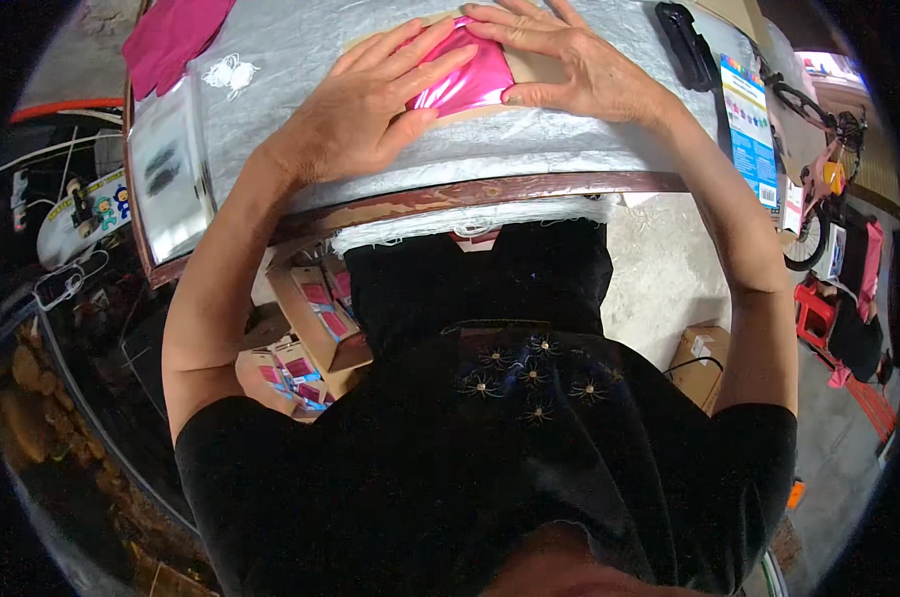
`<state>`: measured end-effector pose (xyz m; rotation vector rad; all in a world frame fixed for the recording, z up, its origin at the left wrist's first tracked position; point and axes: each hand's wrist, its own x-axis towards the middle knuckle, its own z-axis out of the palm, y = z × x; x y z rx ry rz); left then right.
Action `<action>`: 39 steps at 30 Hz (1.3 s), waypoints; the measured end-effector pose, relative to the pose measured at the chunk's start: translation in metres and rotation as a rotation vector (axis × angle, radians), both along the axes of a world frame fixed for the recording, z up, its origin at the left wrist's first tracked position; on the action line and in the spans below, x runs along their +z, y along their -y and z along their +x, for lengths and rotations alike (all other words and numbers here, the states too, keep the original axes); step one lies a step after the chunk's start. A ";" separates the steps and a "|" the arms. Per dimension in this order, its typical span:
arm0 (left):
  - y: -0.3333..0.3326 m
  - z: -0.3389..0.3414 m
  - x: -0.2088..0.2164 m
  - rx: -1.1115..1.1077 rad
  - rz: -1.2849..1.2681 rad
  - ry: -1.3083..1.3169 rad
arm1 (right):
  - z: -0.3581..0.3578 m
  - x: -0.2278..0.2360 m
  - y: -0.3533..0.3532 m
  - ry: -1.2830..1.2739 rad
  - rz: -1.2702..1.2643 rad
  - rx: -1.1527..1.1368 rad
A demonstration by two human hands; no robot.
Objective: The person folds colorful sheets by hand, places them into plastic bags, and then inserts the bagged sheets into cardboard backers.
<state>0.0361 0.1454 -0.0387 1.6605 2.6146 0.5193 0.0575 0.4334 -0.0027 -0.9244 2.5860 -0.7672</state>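
A shiny pink piece of satin-like cloth [478, 72] lies on a flat tan cardboard piece [540, 68] at the far side of the table in front of me. My left hand [375, 104] rests flat over the cloth's left part, fingers spread and thumb apart. At its right edge is my right hand [599, 78], with the fingers stretched out and the thumb touching the cloth's near right corner. Neither hand grips anything that I can see. Part of the cloth and cardboard is hidden under my fingers.
On the table's grey-white cover [301, 85] lie a magenta cloth [177, 40], white string [230, 75] and a clear plastic sleeve [172, 164]. A black tool [687, 48] and a blue-and-white package [748, 134] lie right. Below the wooden edge [490, 189] stand cardboard boxes [316, 308].
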 end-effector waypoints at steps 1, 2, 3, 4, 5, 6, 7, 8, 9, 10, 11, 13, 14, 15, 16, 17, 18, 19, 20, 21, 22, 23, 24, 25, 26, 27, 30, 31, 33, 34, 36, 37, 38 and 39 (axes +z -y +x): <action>0.001 0.000 0.000 0.000 -0.004 -0.007 | 0.000 0.000 0.000 -0.007 -0.004 0.000; 0.002 0.000 -0.002 -0.005 0.001 -0.003 | 0.000 0.000 0.000 -0.006 -0.007 0.006; 0.004 0.001 -0.004 -0.009 0.005 0.001 | 0.001 0.000 0.000 -0.006 -0.010 0.013; 0.005 0.001 -0.003 -0.014 0.009 0.004 | 0.002 -0.001 0.000 -0.007 -0.013 0.020; 0.003 0.002 0.001 -0.016 0.006 -0.005 | 0.004 -0.010 -0.001 -0.015 -0.016 0.017; 0.000 0.005 0.004 -0.001 0.023 -0.015 | 0.008 -0.028 -0.002 -0.151 -0.042 -0.025; -0.002 0.008 0.008 0.015 0.039 -0.026 | 0.011 -0.037 0.003 -0.286 -0.069 -0.066; -0.005 0.009 0.011 0.030 0.055 -0.036 | 0.012 -0.042 0.004 -0.421 -0.096 -0.109; -0.007 0.007 0.011 0.026 0.052 -0.043 | 0.009 -0.043 -0.002 -0.428 -0.099 -0.113; -0.007 0.006 0.008 0.031 0.082 -0.018 | 0.004 -0.028 -0.001 -0.300 -0.071 -0.065; -0.008 0.005 0.003 0.034 0.111 0.007 | 0.001 -0.013 -0.001 -0.172 -0.043 -0.018; -0.012 0.006 0.000 0.017 0.144 0.036 | 0.005 -0.005 -0.005 -0.041 -0.009 0.008; -0.012 0.006 -0.002 0.013 0.152 0.037 | 0.008 -0.005 -0.007 -0.023 -0.049 -0.016; -0.012 0.004 -0.001 0.009 0.165 0.028 | 0.009 -0.002 -0.009 -0.015 -0.083 -0.040; -0.013 0.001 0.000 0.004 0.179 0.020 | 0.010 0.001 -0.011 -0.007 -0.116 -0.064; -0.013 0.001 0.001 0.004 0.177 0.019 | 0.014 0.004 -0.015 -0.007 -0.118 -0.064; -0.013 0.000 0.002 0.005 0.165 0.028 | 0.020 0.009 -0.023 -0.041 -0.069 -0.159; -0.013 0.000 0.003 0.006 0.153 0.036 | 0.027 0.015 -0.034 -0.075 -0.018 -0.254; -0.014 0.000 0.003 0.002 0.140 0.046 | 0.032 0.016 -0.043 -0.107 0.032 -0.354; -0.015 -0.001 0.002 -0.001 0.139 0.047 | 0.037 0.007 -0.050 -0.107 0.031 -0.356; -0.017 -0.002 0.001 0.002 0.147 0.039 | 0.043 -0.010 -0.057 -0.247 0.072 -0.347; -0.020 -0.003 -0.001 0.003 0.159 0.033 | 0.049 -0.026 -0.061 -0.385 0.120 -0.337; -0.022 -0.005 -0.002 0.005 0.171 0.027 | 0.053 -0.037 -0.066 -0.523 0.167 -0.325; -0.023 -0.006 -0.002 0.001 0.171 0.028 | 0.053 -0.038 -0.064 -0.522 0.169 -0.328; -0.023 -0.005 -0.002 0.002 0.170 0.029 | 0.054 -0.038 -0.058 -0.497 0.188 -0.327; -0.022 -0.005 -0.002 0.003 0.167 0.029 | 0.054 -0.038 -0.050 -0.474 0.205 -0.326; -0.021 -0.003 0.000 0.013 0.161 0.028 | 0.052 -0.039 -0.038 -0.454 0.215 -0.320; -0.022 -0.002 0.000 0.023 0.159 0.029 | 0.051 -0.040 -0.035 -0.456 0.210 -0.314; -0.024 -0.001 0.000 0.035 0.160 0.029 | 0.050 -0.041 -0.029 -0.458 0.207 -0.307; -0.025 -0.001 0.001 0.032 0.164 0.022 | 0.050 -0.041 -0.025 -0.449 0.180 -0.312; -0.025 0.001 0.003 0.032 0.173 0.010 | 0.050 -0.042 -0.018 -0.425 0.125 -0.316; -0.027 0.001 0.003 0.035 0.175 0.013 | 0.049 -0.041 -0.015 -0.423 0.127 -0.313; -0.029 0.001 0.003 0.032 0.177 0.011 | 0.047 -0.041 -0.013 -0.405 0.114 -0.316; -0.030 0.001 0.003 0.028 0.179 0.010 | 0.046 -0.040 -0.011 -0.388 0.102 -0.320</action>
